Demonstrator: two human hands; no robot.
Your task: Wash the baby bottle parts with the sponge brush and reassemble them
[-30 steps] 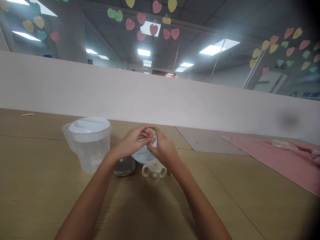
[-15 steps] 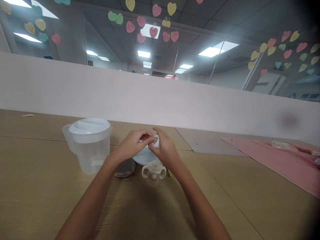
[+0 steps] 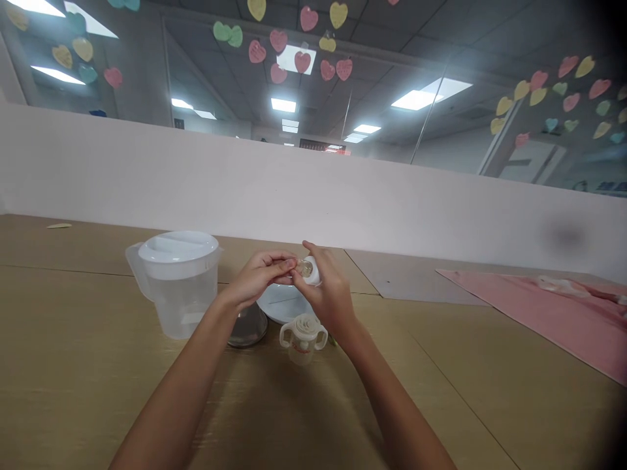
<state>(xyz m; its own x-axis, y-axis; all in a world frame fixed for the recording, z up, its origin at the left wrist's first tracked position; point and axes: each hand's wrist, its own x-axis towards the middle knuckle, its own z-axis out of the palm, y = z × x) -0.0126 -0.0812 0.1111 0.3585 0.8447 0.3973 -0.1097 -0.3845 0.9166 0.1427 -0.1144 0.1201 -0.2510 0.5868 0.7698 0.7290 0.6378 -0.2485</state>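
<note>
In front of me, above a pale plate (image 3: pixel 280 304), my two hands meet on a small white ring-shaped cap (image 3: pixel 313 273). My right hand (image 3: pixel 332 290) grips this cap from the right, its forefinger raised. The fingers of my left hand (image 3: pixel 262 273) pinch a clear, soft-looking piece (image 3: pixel 304 267) that shows in the cap's opening; it looks like a bottle teat, though fingers cover part of it. Below the hands stands a small translucent cup with two handles (image 3: pixel 300 352) and a ridged top. A dark metal dish (image 3: pixel 249 330) lies beside the plate, partly behind my left forearm.
A clear plastic pitcher (image 3: pixel 183 294) with a white lid stands left of my hands. On the right, a pink mat (image 3: pixel 531 313) carries a plastic-wrapped item (image 3: pixel 563 286). A white low wall (image 3: pixel 313 189) with glass above it borders the table (image 3: pixel 98 365).
The white cap has turned, so its opening and the clear piece inside show more. My left fingers have drawn slightly left and up. The cup and pitcher stay put.
</note>
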